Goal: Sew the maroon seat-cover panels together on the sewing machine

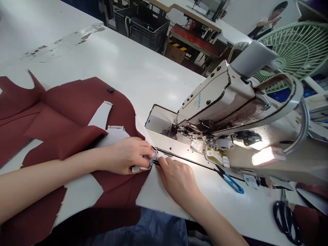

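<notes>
Dark red fabric pieces (64, 116) with white backing lie spread over the white table (133, 68). My left hand (128, 154) is closed, pinching a folded white-backed edge of the fabric (151, 160) at its right corner. My right hand (176, 177) meets it from the right, fingers pressed together on the same fold, with a thin dark tool tip showing between the fingers. Both hands sit just in front of the sewing machine (230, 112), left of its needle area (205, 136).
Blue-handled thread snips (232, 182) lie on the table under the machine arm. Black scissors (287, 218) lie at the lower right. A green fan (294, 48) stands behind the machine. A dark crate (140, 24) and benches fill the background, with a person at far right.
</notes>
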Available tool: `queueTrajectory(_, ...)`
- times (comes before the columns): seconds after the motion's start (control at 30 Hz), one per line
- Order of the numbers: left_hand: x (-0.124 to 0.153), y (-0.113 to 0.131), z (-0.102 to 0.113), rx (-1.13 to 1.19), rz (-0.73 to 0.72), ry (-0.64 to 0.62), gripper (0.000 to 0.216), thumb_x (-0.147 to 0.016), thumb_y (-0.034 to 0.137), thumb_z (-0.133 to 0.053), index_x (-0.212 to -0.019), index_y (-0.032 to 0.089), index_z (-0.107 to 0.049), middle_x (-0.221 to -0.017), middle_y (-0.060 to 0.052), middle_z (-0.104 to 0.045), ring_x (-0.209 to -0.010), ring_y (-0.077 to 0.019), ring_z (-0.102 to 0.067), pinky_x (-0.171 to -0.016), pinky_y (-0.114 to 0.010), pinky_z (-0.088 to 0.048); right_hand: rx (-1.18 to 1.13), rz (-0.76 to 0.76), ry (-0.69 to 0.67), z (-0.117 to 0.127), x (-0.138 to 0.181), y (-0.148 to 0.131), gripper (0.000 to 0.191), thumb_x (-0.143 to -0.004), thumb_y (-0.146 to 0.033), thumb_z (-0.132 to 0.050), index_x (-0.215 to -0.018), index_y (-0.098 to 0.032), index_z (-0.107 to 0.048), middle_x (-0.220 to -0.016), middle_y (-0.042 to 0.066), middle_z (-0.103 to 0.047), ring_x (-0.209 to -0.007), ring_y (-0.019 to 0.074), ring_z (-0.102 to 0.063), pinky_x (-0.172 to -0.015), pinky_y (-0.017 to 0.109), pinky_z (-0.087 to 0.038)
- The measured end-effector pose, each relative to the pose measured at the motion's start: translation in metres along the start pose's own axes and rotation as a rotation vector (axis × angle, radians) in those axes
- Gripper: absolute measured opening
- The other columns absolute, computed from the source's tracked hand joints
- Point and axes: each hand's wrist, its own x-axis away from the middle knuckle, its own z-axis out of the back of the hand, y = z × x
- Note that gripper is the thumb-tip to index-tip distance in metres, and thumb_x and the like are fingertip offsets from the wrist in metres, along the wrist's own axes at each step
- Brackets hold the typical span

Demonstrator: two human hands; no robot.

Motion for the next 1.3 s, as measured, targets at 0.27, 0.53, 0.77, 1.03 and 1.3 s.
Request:
queueTrajectory(0.27,0.000,-0.001,-0.001,0.012,-0.001,0.020,0.011,-0.086,0.019,-0.058,-0.080,0.021,-0.067,-0.097,-0.006,-0.068,-0.089,-0.0203,-0.061,-0.076,-0.034,-0.047,0.044,-0.024,-0.027,0.002,-0.002,-0.007,0.010,-0.098,-0.017,-0.047,-0.095,-0.020,-0.056,-0.080,0.003,-0.067,-0.061,0.0141,-0.065,-0.047,0.030,-0.018)
queueTrajectory(0.53,-0.001,0.000,0.000,0.027,0.000,0.029,0.013,-0.089,0.021,-0.058,-0.082,0.021,-0.068,-0.096,-0.006,-0.068,-0.090,-0.0198,-0.062,-0.078,-0.033,-0.048,0.025,-0.032,-0.039,-0.005,-0.002,-0.009,0.012,-0.098,-0.016,-0.045,-0.097,-0.020,-0.056,-0.081,0.002,-0.069,-0.065,0.0161,-0.067,-0.047,0.029,-0.019)
queueTrajectory(0.77,0.000,0.000,-0.001,0.046,0.002,0.034,0.011,-0.089,0.021,-0.059,-0.083,0.021,-0.069,-0.096,-0.007,-0.068,-0.090,-0.0202,-0.063,-0.078,-0.033,-0.047,-0.007,-0.085,-0.027,-0.002,-0.001,-0.013,0.021,-0.103,-0.032,-0.042,-0.099,-0.019,-0.057,-0.086,0.004,-0.071,-0.069,0.0173,-0.069,-0.048,0.029,-0.018)
queueTrajectory(1.03,0.000,0.000,-0.001,0.074,0.012,0.046,0.010,-0.088,0.020,-0.061,-0.085,0.021,-0.069,-0.094,-0.007,-0.067,-0.089,-0.0193,-0.063,-0.077,-0.031,-0.047,-0.138,-0.094,0.075,-0.010,0.002,-0.006,0.021,-0.101,-0.035,-0.044,-0.095,-0.020,-0.057,-0.080,0.003,-0.069,-0.064,0.0156,-0.065,-0.050,0.027,-0.022)
queueTrajectory(1.3,-0.001,-0.002,0.001,0.258,0.150,0.045,0.013,-0.092,0.022,-0.058,-0.091,0.019,-0.070,-0.098,-0.006,-0.072,-0.094,-0.0176,-0.063,-0.085,-0.028,-0.048,-0.294,0.268,0.305,-0.025,0.011,0.006,0.039,-0.083,-0.020,-0.053,-0.122,-0.021,-0.058,-0.116,0.004,-0.067,-0.074,0.0133,-0.064,-0.054,0.024,-0.038)
